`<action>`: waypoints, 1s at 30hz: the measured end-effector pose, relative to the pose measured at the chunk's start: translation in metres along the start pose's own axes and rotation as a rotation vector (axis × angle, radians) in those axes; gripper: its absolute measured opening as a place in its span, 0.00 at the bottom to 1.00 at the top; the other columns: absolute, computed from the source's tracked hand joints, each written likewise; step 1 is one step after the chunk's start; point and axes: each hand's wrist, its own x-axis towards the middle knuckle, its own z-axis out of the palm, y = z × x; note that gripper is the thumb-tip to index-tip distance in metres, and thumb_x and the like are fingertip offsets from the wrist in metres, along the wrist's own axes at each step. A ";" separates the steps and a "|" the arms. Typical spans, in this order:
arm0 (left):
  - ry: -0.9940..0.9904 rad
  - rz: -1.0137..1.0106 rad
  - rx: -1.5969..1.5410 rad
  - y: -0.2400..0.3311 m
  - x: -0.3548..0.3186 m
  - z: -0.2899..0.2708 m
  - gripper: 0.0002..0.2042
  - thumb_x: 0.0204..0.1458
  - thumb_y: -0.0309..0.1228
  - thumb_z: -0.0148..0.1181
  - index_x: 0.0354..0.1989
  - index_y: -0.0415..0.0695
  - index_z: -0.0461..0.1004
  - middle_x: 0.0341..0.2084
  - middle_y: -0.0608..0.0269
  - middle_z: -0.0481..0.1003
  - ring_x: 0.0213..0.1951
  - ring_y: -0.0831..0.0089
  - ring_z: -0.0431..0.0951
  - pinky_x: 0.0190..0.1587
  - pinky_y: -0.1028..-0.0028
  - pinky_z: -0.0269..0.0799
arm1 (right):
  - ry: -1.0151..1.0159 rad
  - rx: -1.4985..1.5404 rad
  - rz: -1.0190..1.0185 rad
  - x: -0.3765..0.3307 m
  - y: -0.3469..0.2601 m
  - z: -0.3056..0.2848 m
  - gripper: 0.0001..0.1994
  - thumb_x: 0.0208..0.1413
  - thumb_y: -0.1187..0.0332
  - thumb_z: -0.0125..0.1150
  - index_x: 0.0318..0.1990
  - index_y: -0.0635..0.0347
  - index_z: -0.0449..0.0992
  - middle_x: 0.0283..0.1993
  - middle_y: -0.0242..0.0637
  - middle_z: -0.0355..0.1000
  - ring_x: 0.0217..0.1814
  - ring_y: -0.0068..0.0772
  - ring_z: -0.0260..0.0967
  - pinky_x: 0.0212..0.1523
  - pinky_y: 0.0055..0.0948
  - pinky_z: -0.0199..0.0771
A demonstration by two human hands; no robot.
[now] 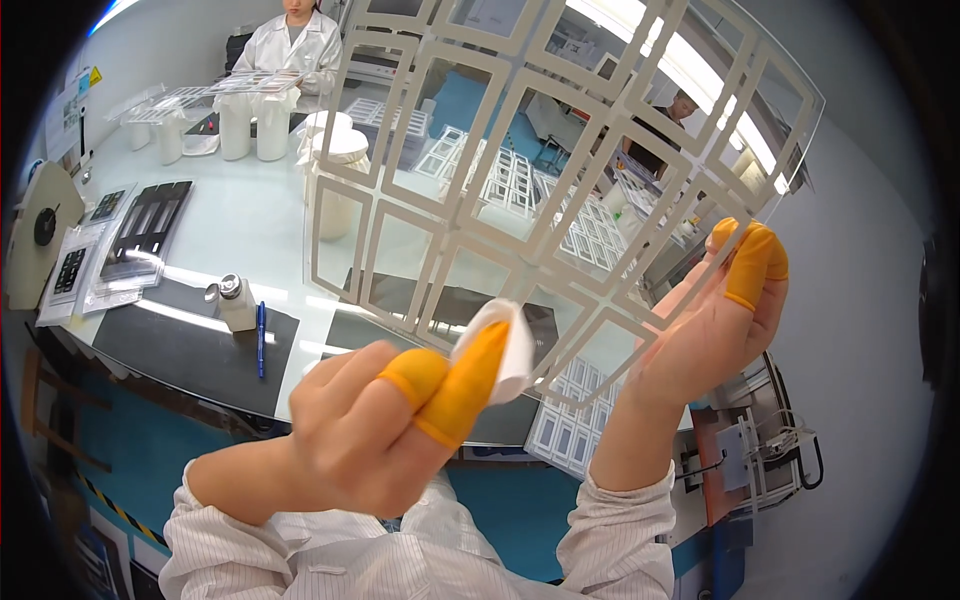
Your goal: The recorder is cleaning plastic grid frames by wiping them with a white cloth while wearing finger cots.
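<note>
A large transparent sheet [455, 215] printed with pale grey rectangular frames is tilted up in front of me. My right hand [715, 330] grips its right edge, with orange finger cots on some fingers. In my left hand [360, 430], also wearing orange finger cots, is a folded white wipe [513, 365], pinched at the fingertips. The wipe is at the lower part of the sheet; whether it touches the surface I cannot tell.
On the glass-topped table [235, 200] stand a small white dispenser bottle [237, 303], a blue pen [261, 340], black panels [150, 230] and covered white jars [340, 150]. Printed sheets [570, 430] lie below the raised one. A person in a white coat [285, 50] works across the table.
</note>
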 end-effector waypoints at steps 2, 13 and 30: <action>-0.061 -0.063 -0.058 0.003 -0.011 -0.018 0.11 0.28 0.20 0.65 0.25 0.36 0.74 0.19 0.60 0.68 0.14 0.72 0.68 0.15 0.82 0.61 | 0.027 0.018 0.022 0.001 0.000 0.001 0.08 0.56 0.66 0.57 0.39 0.61 0.71 0.36 0.33 0.71 0.42 0.23 0.68 0.57 0.32 0.60; -0.227 -0.202 -0.192 0.013 -0.060 -0.031 0.14 0.35 0.26 0.69 0.13 0.43 0.66 0.15 0.65 0.65 0.14 0.76 0.68 0.13 0.79 0.62 | -0.026 0.174 0.092 0.020 0.001 -0.006 0.07 0.57 0.69 0.54 0.39 0.63 0.71 0.34 0.35 0.69 0.37 0.25 0.65 0.47 0.26 0.62; -0.193 -0.366 -0.008 0.005 -0.059 0.006 0.16 0.40 0.34 0.69 0.17 0.43 0.64 0.11 0.65 0.64 0.13 0.73 0.67 0.14 0.76 0.61 | 0.103 -0.123 0.078 -0.012 -0.014 0.024 0.08 0.58 0.73 0.50 0.40 0.69 0.68 0.37 0.40 0.68 0.40 0.29 0.65 0.47 0.26 0.65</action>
